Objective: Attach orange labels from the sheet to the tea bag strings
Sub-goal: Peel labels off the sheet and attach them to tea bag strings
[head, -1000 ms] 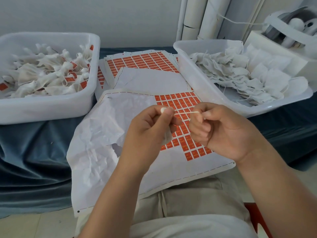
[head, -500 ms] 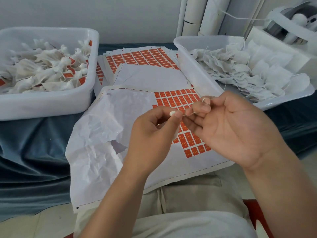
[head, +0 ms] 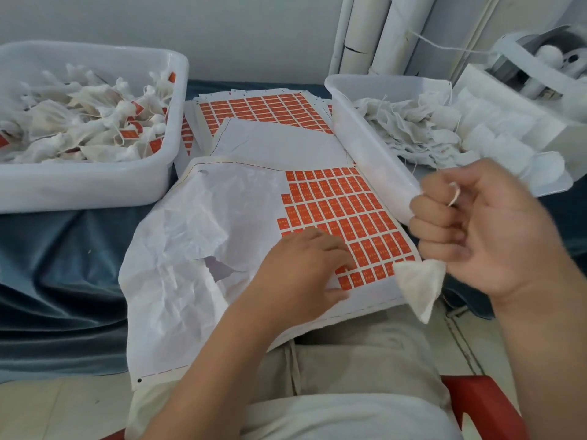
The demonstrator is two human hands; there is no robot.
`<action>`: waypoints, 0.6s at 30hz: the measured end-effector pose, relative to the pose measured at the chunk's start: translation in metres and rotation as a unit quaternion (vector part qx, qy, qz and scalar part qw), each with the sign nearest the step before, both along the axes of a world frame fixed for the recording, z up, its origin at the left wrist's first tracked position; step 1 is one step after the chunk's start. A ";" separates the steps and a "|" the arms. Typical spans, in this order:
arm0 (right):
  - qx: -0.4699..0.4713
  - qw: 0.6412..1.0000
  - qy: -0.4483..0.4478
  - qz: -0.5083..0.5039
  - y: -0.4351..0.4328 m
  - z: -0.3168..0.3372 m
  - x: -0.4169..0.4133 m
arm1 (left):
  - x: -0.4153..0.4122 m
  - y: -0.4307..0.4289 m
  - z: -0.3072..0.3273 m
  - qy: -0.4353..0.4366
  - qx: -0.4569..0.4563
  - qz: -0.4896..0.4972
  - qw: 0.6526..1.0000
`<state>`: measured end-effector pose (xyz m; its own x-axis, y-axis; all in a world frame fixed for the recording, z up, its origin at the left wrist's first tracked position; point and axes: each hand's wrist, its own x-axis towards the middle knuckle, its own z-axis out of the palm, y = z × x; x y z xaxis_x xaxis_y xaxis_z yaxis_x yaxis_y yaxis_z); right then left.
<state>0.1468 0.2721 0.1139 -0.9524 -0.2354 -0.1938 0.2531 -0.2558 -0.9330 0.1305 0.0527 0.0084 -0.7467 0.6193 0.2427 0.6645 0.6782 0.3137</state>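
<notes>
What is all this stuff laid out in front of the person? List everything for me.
Label sheet: one in use, white with orange labels, on the lap.
Spare sheets: a stack, behind it.
Left tub: one, white, holding labelled tea bags.
Right tub: one, white, holding unlabelled tea bags.
Tea bag: one, white, hanging from the right hand.
Blue cloth: covers the table.
White tubes: several, against the back wall.
Left hand: on the sheet.
Right hand: closed on the tea bag.

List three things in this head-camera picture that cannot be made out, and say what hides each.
- Head view: left hand fingertips on the label sheet; whether a label is lifted is hidden.
- Print on the orange labels: too small.
- Right hand grip on the tea bag: curled fingers hide it.
</notes>
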 end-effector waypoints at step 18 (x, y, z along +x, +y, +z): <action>0.450 0.884 -0.016 0.126 -0.015 -0.085 -0.009 | -0.006 -0.005 -0.006 -0.006 0.132 0.092 0.987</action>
<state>0.1377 0.2566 0.0292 -0.8824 -0.1757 -0.4365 0.2270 0.6537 -0.7219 0.1244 0.0473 0.0025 -0.8445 0.3898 0.3672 0.5328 0.6806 0.5029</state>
